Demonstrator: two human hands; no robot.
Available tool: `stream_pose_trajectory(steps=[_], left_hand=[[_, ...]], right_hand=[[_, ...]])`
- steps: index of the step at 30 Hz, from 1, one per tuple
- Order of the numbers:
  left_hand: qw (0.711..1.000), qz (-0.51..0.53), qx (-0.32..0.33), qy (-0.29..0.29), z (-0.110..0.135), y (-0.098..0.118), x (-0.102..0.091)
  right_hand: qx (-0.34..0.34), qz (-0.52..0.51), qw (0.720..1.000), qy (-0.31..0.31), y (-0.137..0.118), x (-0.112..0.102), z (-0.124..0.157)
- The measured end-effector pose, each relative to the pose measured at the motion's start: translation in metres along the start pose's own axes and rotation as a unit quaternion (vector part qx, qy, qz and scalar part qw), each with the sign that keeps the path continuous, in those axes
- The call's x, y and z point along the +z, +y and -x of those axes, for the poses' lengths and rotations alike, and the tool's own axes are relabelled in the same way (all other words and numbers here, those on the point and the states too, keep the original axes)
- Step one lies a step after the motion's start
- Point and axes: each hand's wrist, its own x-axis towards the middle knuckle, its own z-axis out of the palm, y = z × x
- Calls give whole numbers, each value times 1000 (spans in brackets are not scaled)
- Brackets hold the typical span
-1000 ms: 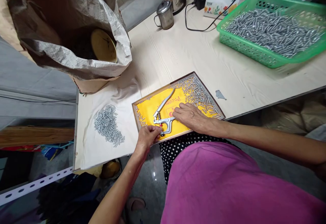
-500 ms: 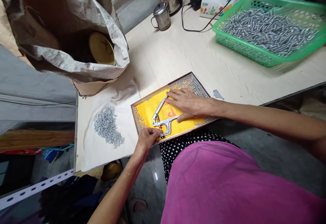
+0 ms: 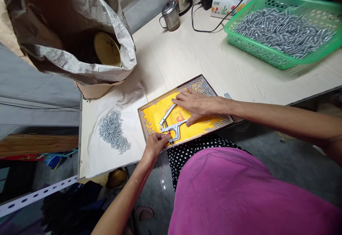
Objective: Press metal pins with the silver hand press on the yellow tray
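Note:
A shallow wooden-rimmed tray [image 3: 143, 116] with a yellow floor lies at the table's near edge, over my lap. Silvery press pliers [image 3: 171, 123] lie in it with their handles spread. My left hand [image 3: 155, 144] is pinched at the pliers' head, on something I cannot make out. My right hand [image 3: 197, 105] lies flat, fingers stretched out, over the pliers' handles and the yellow floor. Small metal pins [image 3: 201, 86] are heaped in the tray's far corner, with a few more along its left rim.
A pile of metal pins [image 3: 113, 131] lies on a white cloth [image 3: 107, 156] left of the tray. A green basket [image 3: 278, 62] full of pins stands at the far right. A big woven sack [image 3: 72, 31] rises at the far left. A metal mug [image 3: 171, 15] and cable lie behind.
My right hand has slid from the tray's right part leftwards and away from me, onto the pliers' handles. The left hand has stayed pinched at the pliers' head.

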Motion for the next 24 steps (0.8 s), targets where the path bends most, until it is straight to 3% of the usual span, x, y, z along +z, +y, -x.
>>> stream_pose_trajectory(steps=[5, 7, 9, 12, 15, 17, 20, 24], left_hand=[[999, -32, 13, -7, 0, -5, -2], [994, -90, 51, 28, 5, -6, 1], [971, -168, 134, 106, 10, -4, 7], [899, -275, 286, 185, 12, 5, 21], [837, -368, 375, 154, -1, 21, 31], [816, -406, 396, 113, -15, 31, 33], [804, -433, 402, 63, -27, 39, 30], [805, -441, 393, 57, -25, 39, 29]], right_hand=[[3, 6, 1000, -15, -4, -7, -1], [-1, 0, 1000, -5, -7, -7, 1], [-1, -3, 1000, 1, -10, -7, 4], [11, 6, 1000, -1, -18, -8, 7], [24, 15, 999, -20, -26, -12, 7], [31, 14, 999, -39, -29, -16, 7], [37, 17, 998, -48, -32, -17, 11], [41, 26, 998, -37, -39, -12, 16]])
